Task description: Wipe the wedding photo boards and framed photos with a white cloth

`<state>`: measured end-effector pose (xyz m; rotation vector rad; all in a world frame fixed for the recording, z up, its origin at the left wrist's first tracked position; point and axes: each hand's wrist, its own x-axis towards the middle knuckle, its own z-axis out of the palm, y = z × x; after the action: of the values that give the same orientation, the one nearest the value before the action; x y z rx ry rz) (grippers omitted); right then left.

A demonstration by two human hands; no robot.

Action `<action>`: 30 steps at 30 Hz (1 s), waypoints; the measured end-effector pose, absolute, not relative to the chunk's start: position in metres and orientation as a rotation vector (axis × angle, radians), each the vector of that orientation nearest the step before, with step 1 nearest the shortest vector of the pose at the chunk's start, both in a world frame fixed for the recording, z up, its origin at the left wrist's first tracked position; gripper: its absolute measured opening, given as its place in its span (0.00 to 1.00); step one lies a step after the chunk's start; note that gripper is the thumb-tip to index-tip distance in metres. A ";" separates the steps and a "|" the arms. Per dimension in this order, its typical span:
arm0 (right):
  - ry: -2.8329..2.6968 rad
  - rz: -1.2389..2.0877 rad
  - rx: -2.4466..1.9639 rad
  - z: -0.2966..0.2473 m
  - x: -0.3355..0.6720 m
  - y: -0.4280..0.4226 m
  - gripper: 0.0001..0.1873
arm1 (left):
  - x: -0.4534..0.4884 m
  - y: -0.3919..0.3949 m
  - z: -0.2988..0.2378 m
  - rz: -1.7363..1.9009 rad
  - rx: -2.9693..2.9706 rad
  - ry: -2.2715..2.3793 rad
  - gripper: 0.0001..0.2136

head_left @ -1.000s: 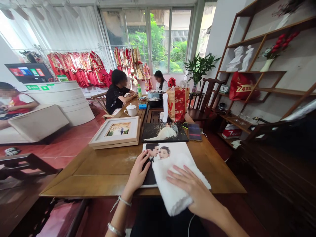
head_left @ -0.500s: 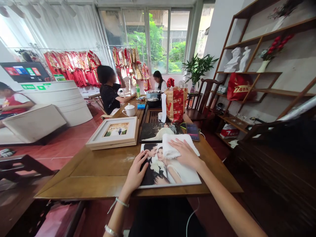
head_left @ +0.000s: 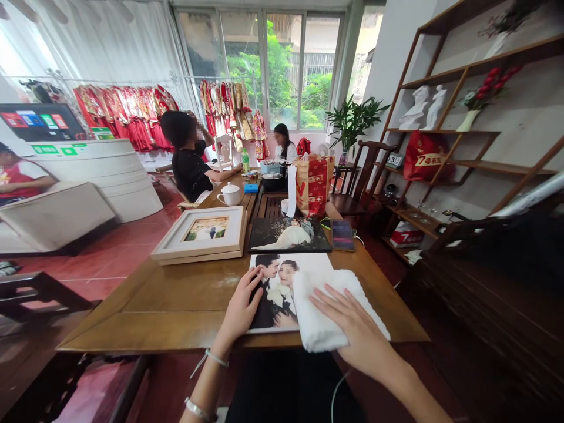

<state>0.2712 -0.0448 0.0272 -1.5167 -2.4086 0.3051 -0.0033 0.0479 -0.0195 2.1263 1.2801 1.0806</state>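
I read "7号衣" on the large red bag (head_left: 429, 167), its last character unclear to me. Below that bag, a red-and-white package (head_left: 406, 236) bore a "7"; just left of it, a small block (head_left: 393, 160) showed "03". Farther left, a paper bag (head_left: 319, 191) carried a red V-shaped mark.

**Your right hand (head_left: 346, 317) presses a white cloth (head_left: 318, 332) on a couple's portrait (head_left: 274, 299)**

Your left hand (head_left: 241, 299) rests with fingers spread on the portrait's left side. Your right palm lies flat over the cloth, which covers the portrait's right part and reaches past its edge. Before you on the wooden table (head_left: 167, 311), a dark photo panel (head_left: 286, 236) lies just beyond the portrait, with a phone (head_left: 342, 236) at its right end. A pale frame (head_left: 176, 242) sits to the left, a white lidded cup (head_left: 230, 195) behind it. Past the panel stands a red-and-brown paper bag (head_left: 315, 185). Ahead of you, a person in black (head_left: 189, 170) sits along the table's left side.
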 end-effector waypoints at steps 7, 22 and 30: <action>-2.315 0.289 -1.706 0.040 0.264 0.045 0.35 | -0.004 0.047 -0.016 1.053 2.137 1.269 0.20; -2.365 0.233 -1.522 0.023 0.258 -0.064 0.40 | -0.001 0.047 -0.020 1.074 2.147 1.317 0.19; -2.233 0.254 -1.596 0.025 0.262 -0.037 0.36 | -0.004 0.048 -0.020 1.080 2.162 1.287 0.18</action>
<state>0.2621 -0.0371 0.0252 -1.5955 -2.2330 0.2537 -0.0036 0.0482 -0.0201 2.1624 1.2869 1.0800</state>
